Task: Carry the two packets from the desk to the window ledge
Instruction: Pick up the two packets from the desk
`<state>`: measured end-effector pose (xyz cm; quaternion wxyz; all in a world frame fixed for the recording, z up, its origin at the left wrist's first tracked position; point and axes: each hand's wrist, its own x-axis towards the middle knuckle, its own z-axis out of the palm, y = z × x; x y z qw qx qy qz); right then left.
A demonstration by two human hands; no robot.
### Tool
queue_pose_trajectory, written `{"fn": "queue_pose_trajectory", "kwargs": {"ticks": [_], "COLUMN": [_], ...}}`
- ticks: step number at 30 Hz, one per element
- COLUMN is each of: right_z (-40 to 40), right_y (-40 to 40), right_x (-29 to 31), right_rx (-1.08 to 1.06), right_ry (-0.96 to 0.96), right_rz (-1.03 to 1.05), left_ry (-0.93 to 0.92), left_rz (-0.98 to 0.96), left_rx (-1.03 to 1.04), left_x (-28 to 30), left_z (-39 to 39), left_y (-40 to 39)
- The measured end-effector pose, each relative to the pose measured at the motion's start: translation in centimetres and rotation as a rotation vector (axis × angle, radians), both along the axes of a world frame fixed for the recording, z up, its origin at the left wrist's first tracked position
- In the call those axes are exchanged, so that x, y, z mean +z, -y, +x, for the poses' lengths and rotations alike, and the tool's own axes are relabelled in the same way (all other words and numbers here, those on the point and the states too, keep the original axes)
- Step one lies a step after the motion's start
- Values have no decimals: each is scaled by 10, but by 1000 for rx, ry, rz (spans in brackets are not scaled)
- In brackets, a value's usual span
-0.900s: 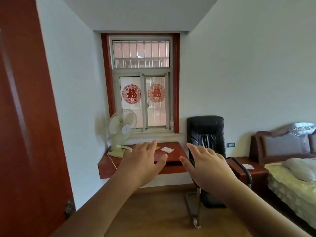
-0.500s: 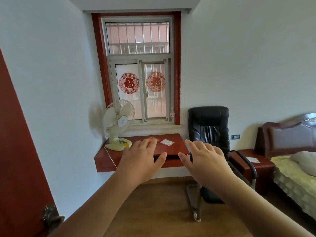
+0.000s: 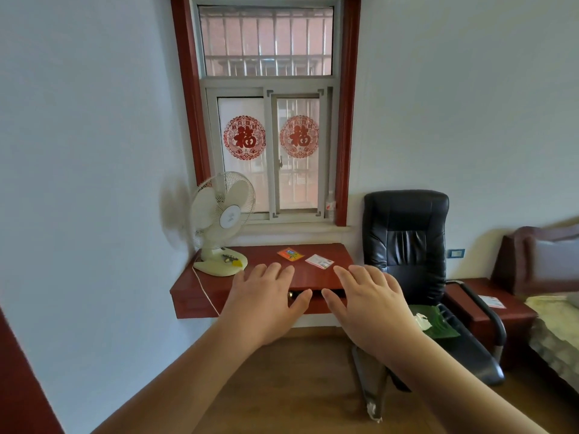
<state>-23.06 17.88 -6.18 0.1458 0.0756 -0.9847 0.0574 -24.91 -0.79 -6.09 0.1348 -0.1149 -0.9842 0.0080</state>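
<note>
Ahead, both packets (image 3: 290, 254) on the desk (image 3: 250, 270); left hand (image 3: 263, 305) and right hand (image 3: 372, 305) spread wide, empty.

Pale blue-white painted walls (image 3: 94, 151) meet at a red-framed barred window (image 3: 266, 120) at 12 o'clock, daylight through it. Two round red paper-cut decorations (image 3: 244, 137) on the lower panes. Cream plastic table fan (image 3: 221, 214) at 11 o'clock. Black padded leather office chair (image 3: 405, 236) at 2 o'clock. Dark wood bed headboard (image 3: 545, 255) and red-brown nightstand (image 3: 488, 311) at 3 o'clock. Brown wood-plank floor (image 3: 282, 386) at 6 o'clock.
</note>
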Motion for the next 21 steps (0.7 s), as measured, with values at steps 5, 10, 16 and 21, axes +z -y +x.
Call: {"fn": "queue_pose_trajectory", "kwargs": {"ticks": [5,10,16,21], "right_z": [-38,-86,-159,-229], "right_y": [5,-2,-29,-58], "right_x": [-23,-44,-74,-94], "right_rx": [-34,-16,5,22], "right_ry": [14,54,103,141], "right_rz": [-11,24,42,12], "left_ry": [28,49,94,143], "left_rz": [26,39,54,31], "left_rx": [11,23,25,38], "left_x": [-17,-42,-77,-98], "left_z": [-49,-96,-163,-225], "left_y": [18,15,-11,-44]}}
